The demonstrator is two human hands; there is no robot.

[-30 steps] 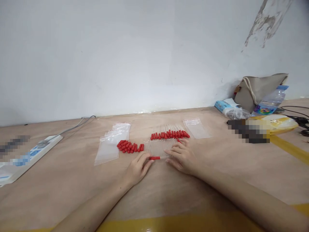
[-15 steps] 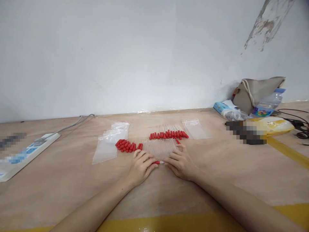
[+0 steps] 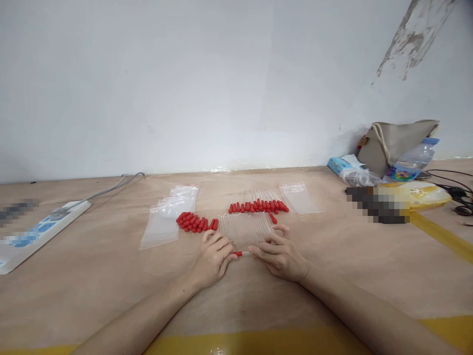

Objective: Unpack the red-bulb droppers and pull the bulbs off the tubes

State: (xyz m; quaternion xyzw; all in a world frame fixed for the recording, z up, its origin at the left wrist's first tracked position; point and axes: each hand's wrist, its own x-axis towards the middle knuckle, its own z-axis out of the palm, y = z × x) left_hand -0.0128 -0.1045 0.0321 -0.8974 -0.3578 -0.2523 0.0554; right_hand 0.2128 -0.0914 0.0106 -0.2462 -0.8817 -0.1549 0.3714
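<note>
The tabletop (image 3: pixel 111 281) spreads under everything. On it, my left hand (image 3: pixel 215 259) has its fingers closed around a held red bulb (image 3: pixel 238 253), while my right hand (image 3: pixel 284 257) grasps a held clear tube (image 3: pixel 246 253) from the other side. Beyond them lies a row of clear tubes (image 3: pixel 244 229), long axes pointing away from me, and past that a row of red-tipped tubes (image 3: pixel 258 206). A pile of red bulbs (image 3: pixel 191 222) sits to the left, nearer my left hand; 1 loose red bulb (image 3: pixel 273 218) lies just beyond my right fingers. The held tube runs sideways between my 2 hands, crosswise to the row, on my side of it. The held bulb is in line at its left end.
</note>
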